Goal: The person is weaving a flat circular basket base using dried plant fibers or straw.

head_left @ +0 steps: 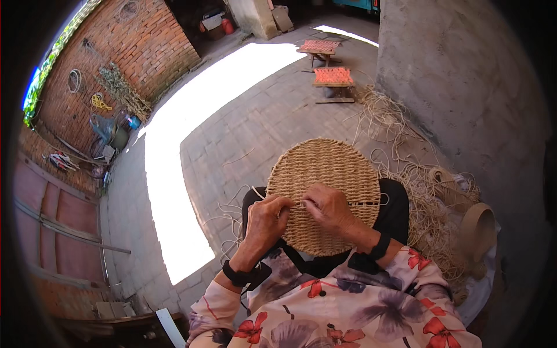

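Note:
A round woven panel of tan cord (322,165) rests on my lap, with a dark gap running across its middle to the right edge. Over the left part of that gap, my left hand (268,219) has its fingers pinched on a strand of cord (297,205). My right hand (331,210) lies on the weave just beside it, fingers curled and closed near the same strand; its fingertips are partly hidden. A loose cord end (257,192) sticks out past the panel's left rim, and a small loop (384,199) shows at the right rim.
Tangled cord (426,209) is heaped at my right, with a tan ring-shaped roll (477,229) on it. Two low stools with red woven seats (333,75) stand ahead. A grey wall (458,75) rises on the right, a brick wall (133,52) at far left.

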A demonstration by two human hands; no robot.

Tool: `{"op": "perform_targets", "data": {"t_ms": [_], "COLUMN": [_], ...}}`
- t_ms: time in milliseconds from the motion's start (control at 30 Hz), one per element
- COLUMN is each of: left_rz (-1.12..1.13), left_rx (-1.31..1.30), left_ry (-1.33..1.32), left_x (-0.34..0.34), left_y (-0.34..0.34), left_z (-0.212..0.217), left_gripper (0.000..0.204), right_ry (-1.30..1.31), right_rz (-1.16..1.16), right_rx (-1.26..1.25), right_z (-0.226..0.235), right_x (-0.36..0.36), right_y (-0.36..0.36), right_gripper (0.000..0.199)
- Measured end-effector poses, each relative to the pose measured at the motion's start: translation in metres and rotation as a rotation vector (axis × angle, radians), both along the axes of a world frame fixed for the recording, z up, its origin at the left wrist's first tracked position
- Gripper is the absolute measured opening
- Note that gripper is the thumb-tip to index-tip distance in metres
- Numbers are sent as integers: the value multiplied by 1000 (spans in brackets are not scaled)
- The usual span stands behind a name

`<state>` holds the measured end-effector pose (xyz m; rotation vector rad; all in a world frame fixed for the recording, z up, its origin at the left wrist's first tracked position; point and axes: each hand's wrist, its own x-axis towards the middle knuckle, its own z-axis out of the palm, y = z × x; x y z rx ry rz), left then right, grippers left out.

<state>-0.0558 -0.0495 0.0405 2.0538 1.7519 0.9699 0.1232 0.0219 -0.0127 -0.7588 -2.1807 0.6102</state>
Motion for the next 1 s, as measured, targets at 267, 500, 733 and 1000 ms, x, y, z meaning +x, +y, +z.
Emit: {"op": "perform_targets", "data": {"t_ms": [267, 500, 733, 1000], "left_rz": [-2, -3, 99, 16], "left_rx": [47, -323, -799, -779], "left_ry": [194, -174, -1046, -998], "left_x": [23, 17, 12, 13], "left_y": [11, 13, 14, 5], "left_z": [-22, -20, 0, 10], "left_gripper": [22, 40, 62, 58], "right_ry": [-56, -158, -344, -473], "right_rz": [52, 54, 15, 32], "right_rx": [97, 222, 275, 323], "right_z": [-7, -11, -5, -3], "right_x": [19, 14, 5, -2], "right_y": [5, 6, -1, 0], "right_gripper": [10, 5, 7, 7]}}
